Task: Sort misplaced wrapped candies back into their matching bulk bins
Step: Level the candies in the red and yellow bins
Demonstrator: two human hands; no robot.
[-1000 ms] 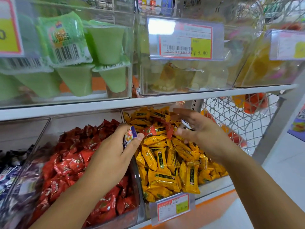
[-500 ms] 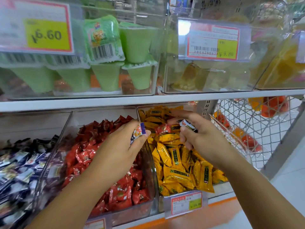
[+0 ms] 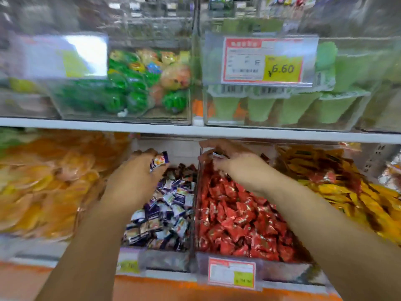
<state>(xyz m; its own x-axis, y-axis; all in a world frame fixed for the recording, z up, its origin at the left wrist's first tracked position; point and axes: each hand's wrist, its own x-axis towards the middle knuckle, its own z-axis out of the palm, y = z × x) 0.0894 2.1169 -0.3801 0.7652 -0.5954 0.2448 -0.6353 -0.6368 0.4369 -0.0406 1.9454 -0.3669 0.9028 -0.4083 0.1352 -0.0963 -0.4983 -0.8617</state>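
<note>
Your left grip [image 3: 134, 181] pinches a purple-white candy [image 3: 159, 162] above the matching bin [image 3: 165, 259] | right grip [image 3: 234, 165] curled over the red bin [image 3: 282, 271], hold blurred, cannot tell | likely light, crinkly, slick: pinch mid-body.

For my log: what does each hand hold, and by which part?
Left hand pinches a purple-white candy by its lower end. Right hand: too blurred to tell.

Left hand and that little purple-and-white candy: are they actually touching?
Touching. The head view shows the left hand pinching the purple-and-white candy between thumb and fingertips, with no gap between them.
</note>
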